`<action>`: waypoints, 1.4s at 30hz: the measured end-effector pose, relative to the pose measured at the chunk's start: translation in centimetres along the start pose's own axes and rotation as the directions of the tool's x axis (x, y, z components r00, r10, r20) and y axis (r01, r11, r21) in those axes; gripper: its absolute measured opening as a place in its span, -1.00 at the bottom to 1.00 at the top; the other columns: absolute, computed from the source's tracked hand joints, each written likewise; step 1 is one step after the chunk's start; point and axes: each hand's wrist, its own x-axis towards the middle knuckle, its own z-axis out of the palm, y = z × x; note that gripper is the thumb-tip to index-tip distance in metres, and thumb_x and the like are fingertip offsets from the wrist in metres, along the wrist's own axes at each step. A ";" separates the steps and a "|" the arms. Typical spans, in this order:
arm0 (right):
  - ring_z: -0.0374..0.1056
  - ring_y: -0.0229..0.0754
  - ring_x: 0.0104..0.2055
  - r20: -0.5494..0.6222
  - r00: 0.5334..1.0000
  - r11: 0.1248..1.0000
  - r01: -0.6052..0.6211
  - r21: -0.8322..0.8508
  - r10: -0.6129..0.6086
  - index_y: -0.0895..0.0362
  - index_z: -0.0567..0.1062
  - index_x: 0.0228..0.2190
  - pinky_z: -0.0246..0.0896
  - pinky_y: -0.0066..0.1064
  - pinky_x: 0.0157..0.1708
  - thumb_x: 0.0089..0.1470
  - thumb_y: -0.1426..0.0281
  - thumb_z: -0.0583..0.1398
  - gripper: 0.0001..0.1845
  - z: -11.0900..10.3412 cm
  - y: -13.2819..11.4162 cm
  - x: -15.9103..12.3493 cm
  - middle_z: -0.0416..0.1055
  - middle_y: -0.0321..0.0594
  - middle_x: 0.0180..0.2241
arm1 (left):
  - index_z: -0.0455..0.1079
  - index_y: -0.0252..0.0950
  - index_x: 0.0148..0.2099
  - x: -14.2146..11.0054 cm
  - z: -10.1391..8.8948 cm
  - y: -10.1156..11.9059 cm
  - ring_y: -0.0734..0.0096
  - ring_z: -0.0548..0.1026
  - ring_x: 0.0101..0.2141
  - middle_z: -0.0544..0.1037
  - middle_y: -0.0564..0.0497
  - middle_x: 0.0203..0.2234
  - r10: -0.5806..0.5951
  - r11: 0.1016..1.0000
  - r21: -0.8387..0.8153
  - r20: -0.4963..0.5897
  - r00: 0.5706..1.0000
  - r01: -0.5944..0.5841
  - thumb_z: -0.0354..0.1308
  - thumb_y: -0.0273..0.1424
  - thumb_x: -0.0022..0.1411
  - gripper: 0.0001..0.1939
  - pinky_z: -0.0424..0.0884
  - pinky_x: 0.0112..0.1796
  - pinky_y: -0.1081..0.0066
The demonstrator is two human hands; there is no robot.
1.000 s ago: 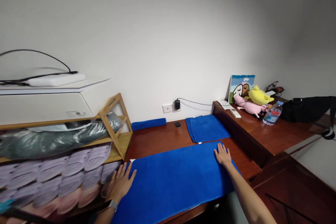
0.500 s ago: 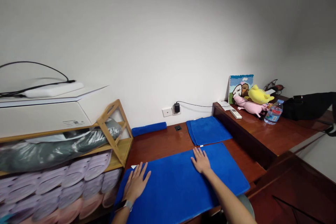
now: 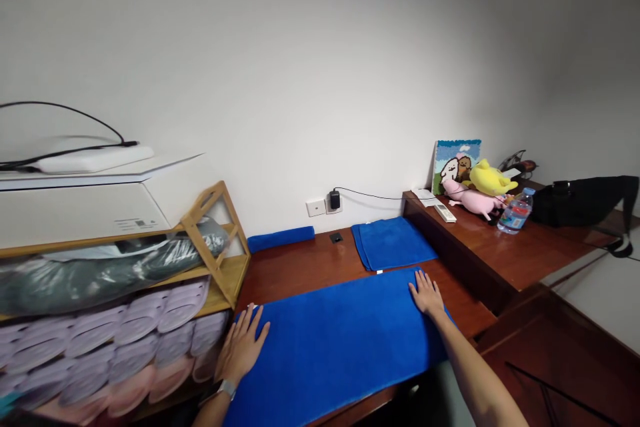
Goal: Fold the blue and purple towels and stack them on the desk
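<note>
Bamboo shelving (image 3: 215, 227) stands at our far left, with a white printer (image 3: 85, 210) on top and a white power bank (image 3: 90, 160) with a black cable (image 3: 60, 110) lying on the printer's lid. On the shelves, we see a grey-green bundle in clear plastic (image 3: 100, 277) above rows of lilac and pink slippers (image 3: 135, 340).

Our left hand (image 3: 243, 347), with a watch (image 3: 227, 389) at the wrist, lies open with its fingers spread, pressing on the left end of a blue microfibre towel (image 3: 335, 347). The towel lies flat across the near edge of a reddish-brown wooden desk (image 3: 295, 267), and part of it hangs out of view toward us. Our right hand (image 3: 426, 295) is also spread, not pinching, its fingertips resting on the towel's far right edge.

Beyond the towel, we see a rolled blue towel (image 3: 280, 239) against the wall, a black charger (image 3: 335, 199) in a wall socket (image 3: 316, 207), and a folded blue towel (image 3: 393, 242) just behind our right hand.

Further right, a raised wooden shelf (image 3: 500, 260) holds a remote control (image 3: 445, 213), a woolly picture (image 3: 456, 167), a yellow plush toy (image 3: 490, 179), a pink plush toy (image 3: 470, 200), a water bottle (image 3: 515, 211) and, beyond them, a black bag (image 3: 580, 201).
</note>
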 end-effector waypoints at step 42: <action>-0.26 0.00 0.58 -0.129 0.979 0.986 0.162 0.045 -0.156 0.26 0.08 0.48 -0.41 -0.05 0.52 0.43 0.21 -0.17 -0.27 -1.1 -6.6 -1.5 -0.11 -0.10 0.53 | 0.19 -0.25 0.49 0.7 0.6 1.8 0.05 0.19 0.45 0.21 -0.15 0.48 0.090 0.991 0.091 0.045 0.995 -0.094 -0.18 -0.08 0.45 -0.30 0.09 0.41 -0.12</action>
